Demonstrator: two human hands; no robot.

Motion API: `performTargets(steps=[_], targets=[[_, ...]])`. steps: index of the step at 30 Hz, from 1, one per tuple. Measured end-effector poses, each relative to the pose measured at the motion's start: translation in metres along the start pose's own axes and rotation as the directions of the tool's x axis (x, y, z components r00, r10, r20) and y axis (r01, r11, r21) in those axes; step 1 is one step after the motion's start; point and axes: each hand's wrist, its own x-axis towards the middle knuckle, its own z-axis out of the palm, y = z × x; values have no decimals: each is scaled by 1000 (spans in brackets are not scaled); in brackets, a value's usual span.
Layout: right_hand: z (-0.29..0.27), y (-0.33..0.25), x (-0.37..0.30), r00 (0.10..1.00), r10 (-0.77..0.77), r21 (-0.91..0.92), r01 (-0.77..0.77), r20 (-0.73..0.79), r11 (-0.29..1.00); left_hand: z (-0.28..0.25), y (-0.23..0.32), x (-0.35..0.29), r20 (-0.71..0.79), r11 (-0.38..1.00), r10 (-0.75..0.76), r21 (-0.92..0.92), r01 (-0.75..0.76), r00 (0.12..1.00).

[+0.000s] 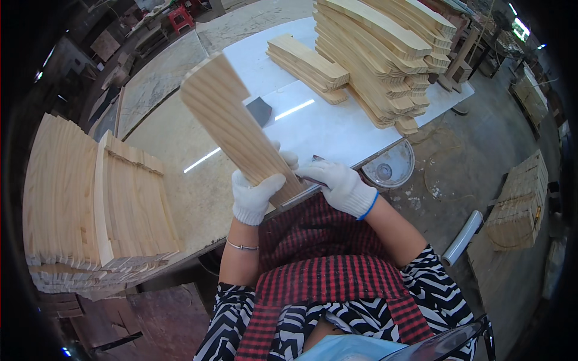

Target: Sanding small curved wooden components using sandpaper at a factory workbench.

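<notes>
My left hand (256, 194), in a white knit glove, is closed round the lower part of a shaped wooden board (232, 123). The board is pale with a clear grain, has a notch near its rounded upper end, and stands tilted up over the table edge. My right hand (341, 186), also gloved, pinches a thin dark piece (314, 180) that looks like sandpaper. It lies against the board's right edge near the lower end; the fingers hide most of it. A dark grey sheet (259, 111), also like sandpaper, lies on the table behind the board.
A tall pile of shaped boards (373, 66) stands at the back right of the white tabletop (337, 129), with a smaller stack (307, 65) beside it. More boards (99, 198) are stacked at the left. A round-ended pale tray (388, 167) juts from the table's right edge.
</notes>
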Motion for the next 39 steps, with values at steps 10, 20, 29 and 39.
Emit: performTargets(steps=[10,20,29,39], targets=[[-24,5,8,989,-74,-418,15,-126,908,12,-7,-31,14,808,-335,-510,295,942],[-15,20,15,954,137,-340,-227,-268,913,18,-51,-86,226,444,-641,-671,594,734],[22,16,21,993,63,-563,-107,-98,820,9,-63,-89,307,330,-577,-760,560,757],[7,-7,41,987,-11,-428,-58,-157,902,7,-65,-93,313,294,-530,-804,517,788]])
